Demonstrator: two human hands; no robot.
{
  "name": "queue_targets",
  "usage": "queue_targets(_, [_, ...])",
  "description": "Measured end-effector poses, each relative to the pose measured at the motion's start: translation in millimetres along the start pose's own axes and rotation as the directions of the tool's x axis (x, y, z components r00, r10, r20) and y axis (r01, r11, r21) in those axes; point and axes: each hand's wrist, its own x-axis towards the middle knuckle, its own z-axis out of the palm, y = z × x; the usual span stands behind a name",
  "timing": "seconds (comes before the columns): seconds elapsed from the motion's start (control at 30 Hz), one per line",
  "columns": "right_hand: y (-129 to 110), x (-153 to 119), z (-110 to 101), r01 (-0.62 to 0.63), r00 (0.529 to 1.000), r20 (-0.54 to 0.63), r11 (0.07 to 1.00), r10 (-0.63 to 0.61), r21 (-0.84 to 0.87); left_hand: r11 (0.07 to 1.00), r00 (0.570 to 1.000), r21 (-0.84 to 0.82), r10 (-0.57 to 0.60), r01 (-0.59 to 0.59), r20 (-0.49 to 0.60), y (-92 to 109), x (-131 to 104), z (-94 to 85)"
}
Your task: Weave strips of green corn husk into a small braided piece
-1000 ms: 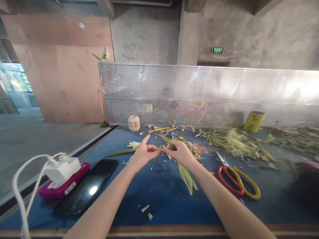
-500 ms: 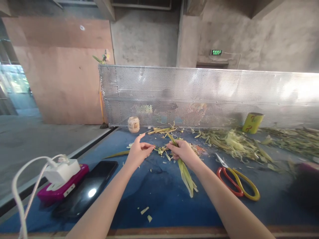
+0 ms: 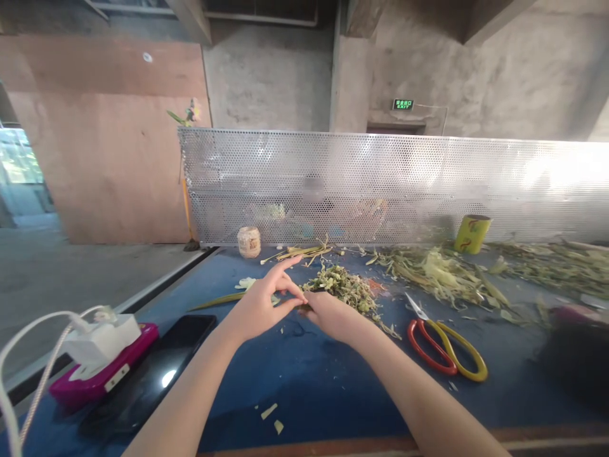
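My left hand [image 3: 266, 303] has its thumb and one finger pinched together, the other fingers stretched out above. Its fingertips meet those of my right hand [image 3: 329, 315], whose fingers are bent and closed. What sits between the fingertips is too small and hidden to name. Just beyond my right hand lies a heap of small dried plant scraps [image 3: 349, 287]. A long green leaf strip [image 3: 216, 301] lies to the left of my left hand, near a pale scrap [image 3: 246, 284]. Thin yellowish stalks [image 3: 304, 253] lie behind the hands.
Scissors [image 3: 438, 346] with red and yellow handles lie right of my right arm. Loose husk strips [image 3: 435, 276] and a yellow can [image 3: 472, 233] are farther right. A twine roll [image 3: 249, 242] stands before the perforated metal screen [image 3: 333, 184]. At left are a phone [image 3: 157, 368] and power strip [image 3: 107, 374].
The long green husk strip has left my right hand and is out of sight there. My right hand has moved left and down to meet my left, uncovering the scrap heap.
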Motion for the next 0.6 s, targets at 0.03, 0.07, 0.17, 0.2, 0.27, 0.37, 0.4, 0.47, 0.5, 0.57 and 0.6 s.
queue_targets(0.03, [-2, -1, 1, 0.03, 0.999, 0.04, 0.999, -0.028, -0.042, 1.0, 1.0, 0.024, -0.015, 0.014, 0.012, 0, 0, -1.6])
queue_targets(0.07, [-4, -2, 1, 0.056, 0.996, 0.069, 0.996, -0.051, -0.076, 0.999, 0.999, 0.037, -0.028, 0.027, 0.024, 0, 1, -3.1])
queue_targets(0.17, [-8, -5, -1, 0.121, 0.987, 0.11, 0.992, -0.115, -0.046, 0.998, 0.997, 0.016, -0.069, 0.069, 0.034, -4, 2, -7.1])
queue_targets(0.2, [-9, -6, -3, 0.136, 0.985, 0.107, 0.991, -0.136, 0.008, 0.996, 0.996, -0.009, -0.09, 0.09, 0.025, -7, 3, -8.2])
queue_targets(0.27, [-11, -8, -6, 0.148, 0.985, 0.072, 0.98, -0.159, 0.132, 0.984, 0.99, -0.109, -0.144, 0.144, 0.012, -13, 5, -10.3])
queue_targets(0.37, [-13, -10, -11, 0.137, 0.989, 0.007, 0.951, -0.145, 0.277, 0.906, 0.978, -0.371, -0.207, 0.202, 0.027, -25, 7, -13.3])
queue_targets(0.4, [-14, -11, -12, 0.134, 0.99, -0.004, 0.939, -0.14, 0.318, 0.871, 0.971, -0.435, -0.235, 0.228, 0.039, -28, 8, -14.3])
queue_targets(0.47, [-16, -11, -13, 0.141, 0.989, -0.023, 0.915, -0.143, 0.379, 0.811, 0.948, -0.499, -0.306, 0.305, 0.083, -33, 8, -15.9])
queue_targets(0.5, [-16, -11, -14, 0.151, 0.988, -0.039, 0.906, -0.147, 0.396, 0.786, 0.935, -0.515, -0.337, 0.342, 0.107, -35, 8, -16.3])
queue_targets(0.57, [-16, -11, -15, 0.164, 0.986, -0.076, 0.893, -0.145, 0.419, 0.743, 0.918, -0.548, -0.366, 0.386, 0.151, -36, 8, -15.3])
queue_targets(0.6, [-16, -11, -15, 0.164, 0.986, -0.096, 0.885, -0.136, 0.436, 0.729, 0.916, -0.563, -0.367, 0.39, 0.16, -36, 8, -13.9])
